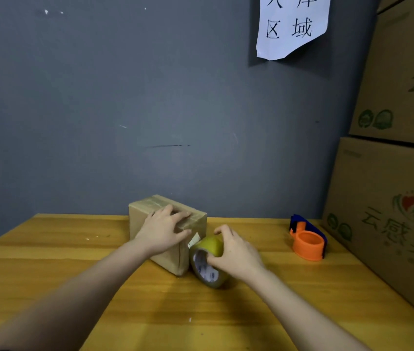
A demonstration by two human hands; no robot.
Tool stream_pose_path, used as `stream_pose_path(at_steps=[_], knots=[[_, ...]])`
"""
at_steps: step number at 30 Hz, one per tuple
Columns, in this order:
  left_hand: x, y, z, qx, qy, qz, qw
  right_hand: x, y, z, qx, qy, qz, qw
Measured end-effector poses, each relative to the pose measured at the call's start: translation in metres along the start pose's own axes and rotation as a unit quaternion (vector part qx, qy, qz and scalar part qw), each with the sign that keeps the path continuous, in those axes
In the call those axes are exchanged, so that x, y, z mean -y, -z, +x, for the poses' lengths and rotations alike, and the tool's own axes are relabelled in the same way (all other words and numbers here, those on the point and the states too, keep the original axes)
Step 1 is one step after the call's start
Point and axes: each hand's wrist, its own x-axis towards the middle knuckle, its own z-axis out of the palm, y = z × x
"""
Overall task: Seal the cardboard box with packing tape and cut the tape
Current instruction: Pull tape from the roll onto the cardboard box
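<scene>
A wooden table with a yellow-orange grain fills the lower half of the view, backed by a grey wall and hemmed on the right by stacked large cartons printed in green; the left and near parts of the tabletop lie bare. The small cardboard box sits near the table's far edge, close to the wall, turned corner-on — plain brown, with glossy clear tape already running along its top and a dark seam down its near face. The left hand lies flat on the box's top, fingers spread and pressing down, thumb over the near upper edge. Just right of the box, touching its lower corner or very nearly, stands the roll of packing tape on edge — yellowish-tan, with a white printed core. The right hand grips it, thumb hooked into the core and fingers curled over the outer rim. A short free end of tape sticks up between the roll and the box. Well apart to the right, near the cartons, rests an orange and blue tape cutter.
</scene>
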Motion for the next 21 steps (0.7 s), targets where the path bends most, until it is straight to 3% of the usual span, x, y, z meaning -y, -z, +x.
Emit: stream_pose_path(at_steps=[8, 12, 15, 21], knots=[[0.02, 0.012, -0.015, 0.066, -0.059, -0.176, 0.98, 0.027, -0.021, -0.042, -0.015, -0.014, 0.077, 0.997], [0.018, 0.012, -0.017, 0.09, -0.069, -0.227, 0.967, 0.04, -0.035, -0.053, -0.008, -0.026, 0.219, 0.975], [0.007, 0.011, -0.018, 0.083, -0.057, -0.285, 0.953, 0.046, -0.042, -0.057, -0.021, -0.042, 0.334, 0.941], [0.005, -0.006, -0.017, 0.022, -0.023, -0.41, 0.912, 0.054, -0.06, -0.071, -0.059, -0.032, 0.396, 0.916]])
